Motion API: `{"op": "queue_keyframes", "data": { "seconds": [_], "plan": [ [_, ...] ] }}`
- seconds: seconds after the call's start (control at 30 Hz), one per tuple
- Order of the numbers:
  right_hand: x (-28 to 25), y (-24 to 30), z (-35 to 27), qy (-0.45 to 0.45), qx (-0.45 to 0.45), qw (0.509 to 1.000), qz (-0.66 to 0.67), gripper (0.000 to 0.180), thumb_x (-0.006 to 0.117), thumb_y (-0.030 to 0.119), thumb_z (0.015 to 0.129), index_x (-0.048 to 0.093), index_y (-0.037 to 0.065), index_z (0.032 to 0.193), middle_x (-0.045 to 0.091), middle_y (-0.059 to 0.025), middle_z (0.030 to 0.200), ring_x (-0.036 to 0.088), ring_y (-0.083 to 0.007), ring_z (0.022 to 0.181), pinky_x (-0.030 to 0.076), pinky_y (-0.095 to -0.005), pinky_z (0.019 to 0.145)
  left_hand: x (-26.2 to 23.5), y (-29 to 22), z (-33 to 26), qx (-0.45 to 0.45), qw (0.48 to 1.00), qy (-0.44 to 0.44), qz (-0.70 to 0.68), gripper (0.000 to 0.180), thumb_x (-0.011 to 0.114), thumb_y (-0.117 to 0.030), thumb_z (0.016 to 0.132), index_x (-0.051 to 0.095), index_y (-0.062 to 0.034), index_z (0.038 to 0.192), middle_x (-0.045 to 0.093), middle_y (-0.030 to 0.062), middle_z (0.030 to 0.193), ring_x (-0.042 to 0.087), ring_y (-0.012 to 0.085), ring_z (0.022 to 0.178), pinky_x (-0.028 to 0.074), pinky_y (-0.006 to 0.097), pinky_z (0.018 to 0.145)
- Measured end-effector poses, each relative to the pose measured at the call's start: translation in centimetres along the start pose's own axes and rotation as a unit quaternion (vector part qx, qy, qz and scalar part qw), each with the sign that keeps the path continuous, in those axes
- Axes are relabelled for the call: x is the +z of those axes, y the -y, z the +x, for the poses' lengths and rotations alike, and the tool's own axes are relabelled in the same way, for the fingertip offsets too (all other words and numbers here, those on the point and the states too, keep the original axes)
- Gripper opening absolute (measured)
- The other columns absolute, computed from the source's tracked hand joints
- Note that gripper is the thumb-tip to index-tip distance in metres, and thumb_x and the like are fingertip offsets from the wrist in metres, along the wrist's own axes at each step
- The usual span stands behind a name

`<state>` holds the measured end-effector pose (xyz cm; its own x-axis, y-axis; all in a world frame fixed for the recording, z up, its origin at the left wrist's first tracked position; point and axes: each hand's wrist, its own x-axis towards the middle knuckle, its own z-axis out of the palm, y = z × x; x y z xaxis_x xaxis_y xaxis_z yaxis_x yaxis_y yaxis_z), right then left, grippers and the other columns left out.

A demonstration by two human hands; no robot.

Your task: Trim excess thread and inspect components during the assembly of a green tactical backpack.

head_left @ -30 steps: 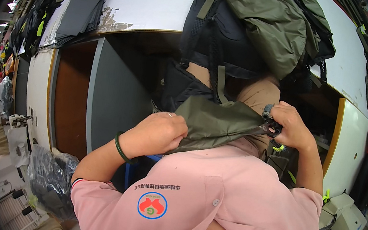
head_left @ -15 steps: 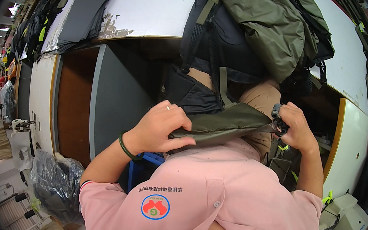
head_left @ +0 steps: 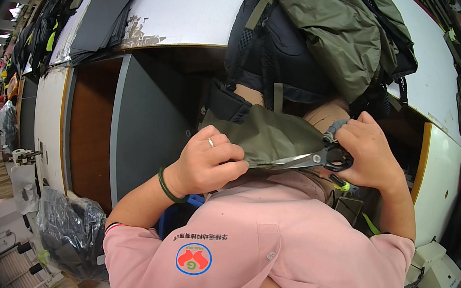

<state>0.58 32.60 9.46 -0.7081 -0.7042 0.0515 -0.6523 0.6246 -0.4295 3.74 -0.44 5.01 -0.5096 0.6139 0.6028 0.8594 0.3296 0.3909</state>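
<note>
My right hand (head_left: pixel 370 152) is closed round the dark, wrapped handles of a pair of scissors (head_left: pixel 308 160). Their metal blades point left, lying along the near edge of an olive-green fabric piece (head_left: pixel 277 135). Pinching the left end of that edge is my left hand (head_left: pixel 212 159), its fingers pressed together on the cloth. The fabric lies across my lap, joined or next to a black padded part (head_left: pixel 227 103). Whether the blade tips are in the cloth I cannot tell.
A black and olive backpack (head_left: pixel 312 39) hangs over the edge of the white table (head_left: pixel 195 10) ahead. Dark grey sheets (head_left: pixel 109 8) lie at its left. A plastic-wrapped bundle (head_left: pixel 67 233) stands at lower left, a sewing machine (head_left: pixel 432 278) at lower right.
The scissors have moved left from the fabric's right end, and their blades now show along its near edge. The fabric has been turned flatter, and my left hand still grips it.
</note>
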Motion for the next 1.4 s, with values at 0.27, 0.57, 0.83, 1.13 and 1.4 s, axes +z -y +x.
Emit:
{"op": "queue_keyframes", "data": {
  "seconds": [0.27,0.57,0.83,1.13,1.4],
  "plan": [
    [0.7,0.1,1.3,-0.004,-0.037,0.998,-0.056,0.041,0.083,0.034,0.063,0.051,0.010,0.070,0.048,-0.0051,0.062,0.054,-0.0248,0.062,0.037,-0.0354,0.066,0.4,-0.1,0.1,-0.011,1.000,0.000,-0.012,0.024,0.076,0.000,0.061,0.066,-0.0089,0.080,0.058,0.0008,0.080,0.051,0.0175,0.062,0.039,0.032,0.061],
    [1.3,-0.3,0.6,0.043,-0.012,0.999,-0.029,0.037,0.082,0.031,0.065,0.051,0.009,0.068,0.052,-0.0065,0.060,0.056,-0.0277,0.062,0.039,-0.0377,0.069,0.8,0.0,0.1,-0.008,1.000,-0.001,-0.027,0.023,0.076,0.000,0.061,0.066,-0.0085,0.080,0.059,0.0012,0.079,0.051,0.0171,0.061,0.038,0.032,0.060],
    [1.5,-0.8,0.2,0.061,0.000,0.998,0.017,0.030,0.080,0.024,0.068,0.054,0.009,0.071,0.054,-0.0071,0.062,0.056,-0.0283,0.063,0.039,-0.0368,0.070,0.7,0.0,0.4,-0.020,0.999,0.006,-0.038,0.022,0.076,0.003,0.064,0.064,-0.0081,0.079,0.058,0.0025,0.079,0.053,0.0192,0.062,0.039,0.032,0.057],
    [4.4,-2.0,-0.1,0.110,0.062,0.969,0.210,0.030,0.080,0.022,0.075,0.055,0.006,0.076,0.059,-0.0076,0.069,0.057,-0.0295,0.068,0.041,-0.0355,0.071,0.7,1.3,1.1,-0.445,0.743,0.141,-0.480,0.013,0.077,-0.001,0.082,0.068,-0.0020,0.092,0.064,-0.0005,0.086,0.057,0.0050,0.073,0.047,0.020,0.066],
    [2.2,-1.6,-0.1,0.091,0.072,0.991,0.071,0.045,0.087,0.041,0.066,0.058,0.007,0.073,0.058,-0.0054,0.066,0.059,-0.0280,0.070,0.040,-0.0364,0.074,2.8,2.9,-1.0,-0.553,0.488,0.147,-0.659,0.029,0.072,0.003,0.084,0.070,0.0016,0.113,0.073,0.0090,0.106,0.070,0.0114,0.091,0.056,0.023,0.084]
  ]
}}
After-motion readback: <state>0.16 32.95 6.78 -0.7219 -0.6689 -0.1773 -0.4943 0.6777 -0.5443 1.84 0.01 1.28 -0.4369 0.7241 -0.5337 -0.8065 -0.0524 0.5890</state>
